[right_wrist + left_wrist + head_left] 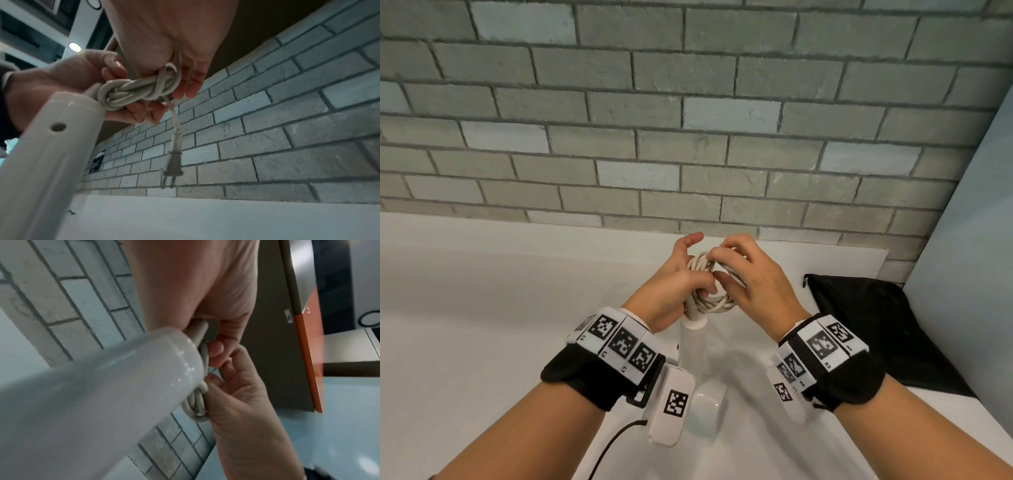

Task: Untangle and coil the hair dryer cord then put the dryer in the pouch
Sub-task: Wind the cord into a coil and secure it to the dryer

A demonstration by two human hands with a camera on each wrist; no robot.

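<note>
The white hair dryer (693,346) hangs handle-up between my wrists, its handle (92,394) filling the left wrist view. Its white cord (709,287) is bundled into a coil (135,91) at the handle's end. My left hand (681,284) grips the coil from the left, fingers curled round the loops. My right hand (739,274) pinches the coil's strands from the right. The plug (172,167) dangles below the coil on a short free end. The black pouch (876,329) lies flat on the counter to the right.
A white counter (482,308) runs under my hands, backed by a grey brick wall (688,120). A pale side wall (969,222) closes the right side behind the pouch. A thin black cable (609,445) trails from my left wrist camera.
</note>
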